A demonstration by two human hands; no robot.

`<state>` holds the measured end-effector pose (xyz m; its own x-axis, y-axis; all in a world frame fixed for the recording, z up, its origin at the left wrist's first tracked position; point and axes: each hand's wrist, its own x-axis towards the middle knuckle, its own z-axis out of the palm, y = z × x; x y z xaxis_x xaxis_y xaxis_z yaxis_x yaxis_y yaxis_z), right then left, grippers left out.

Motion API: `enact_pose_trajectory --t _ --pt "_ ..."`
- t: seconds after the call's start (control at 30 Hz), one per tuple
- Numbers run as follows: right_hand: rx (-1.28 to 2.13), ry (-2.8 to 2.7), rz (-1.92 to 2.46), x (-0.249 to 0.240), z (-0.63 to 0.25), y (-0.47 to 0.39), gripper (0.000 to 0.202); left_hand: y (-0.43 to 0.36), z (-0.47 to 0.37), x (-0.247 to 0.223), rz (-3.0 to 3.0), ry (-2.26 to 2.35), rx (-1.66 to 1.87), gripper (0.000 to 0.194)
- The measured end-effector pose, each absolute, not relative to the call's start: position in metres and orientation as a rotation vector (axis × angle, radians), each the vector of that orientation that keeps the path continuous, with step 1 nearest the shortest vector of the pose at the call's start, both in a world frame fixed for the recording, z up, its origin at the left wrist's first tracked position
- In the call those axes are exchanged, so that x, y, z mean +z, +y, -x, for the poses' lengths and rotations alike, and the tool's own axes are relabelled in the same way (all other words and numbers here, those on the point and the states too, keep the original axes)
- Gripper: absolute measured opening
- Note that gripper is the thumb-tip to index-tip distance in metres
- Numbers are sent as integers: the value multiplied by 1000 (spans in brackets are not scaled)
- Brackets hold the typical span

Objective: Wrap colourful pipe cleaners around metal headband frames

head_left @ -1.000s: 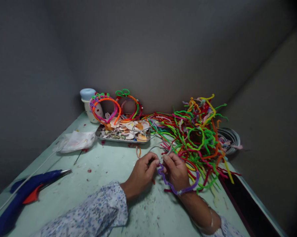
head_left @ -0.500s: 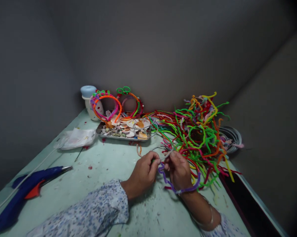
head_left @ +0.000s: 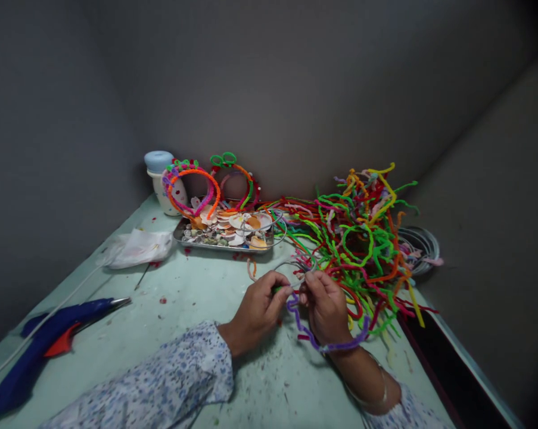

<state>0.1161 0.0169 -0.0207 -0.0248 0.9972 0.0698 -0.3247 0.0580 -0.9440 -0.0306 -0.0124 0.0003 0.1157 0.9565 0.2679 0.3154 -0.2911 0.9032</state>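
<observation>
My left hand (head_left: 262, 305) pinches a grey wire (head_left: 291, 262) with thumb and forefinger at the centre of the view. Close beside it on the right, my right hand (head_left: 325, 304) is closed on the same thin wire, its fingertips a short way from the left ones. A wavy purple pipe cleaner (head_left: 311, 338) runs from between the hands, under the right palm and past the right wrist. A bit of green shows at the left fingertips. How the purple piece joins the wire is hidden by the fingers.
A blue glue gun (head_left: 63, 333) lies at left, below a plastic packet (head_left: 139, 248). Behind are a metal tray (head_left: 226, 249) of shells, colourful headbands (head_left: 192, 173) and a lidded cup (head_left: 161, 185). Tangled pipe cleaners (head_left: 362, 238) and a wire coil (head_left: 425, 250) are at right.
The wire above the fingers has shifted slightly, and the right fingertips have moved a little. The free end of the purple pipe cleaner sits slightly farther right. Both hands keep their pinch.
</observation>
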Motion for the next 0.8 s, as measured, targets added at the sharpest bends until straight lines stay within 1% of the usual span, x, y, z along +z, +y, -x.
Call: enact_pose_trajectory --t 0.47,0.8 --pt "1289 -1061 894 -23 -117 19 32 -11 31 -2 -1855 1270 1246 12" --pt "1277 -1065 896 -25 -118 18 32 -11 33 -3 -2066 1327 1280 10"
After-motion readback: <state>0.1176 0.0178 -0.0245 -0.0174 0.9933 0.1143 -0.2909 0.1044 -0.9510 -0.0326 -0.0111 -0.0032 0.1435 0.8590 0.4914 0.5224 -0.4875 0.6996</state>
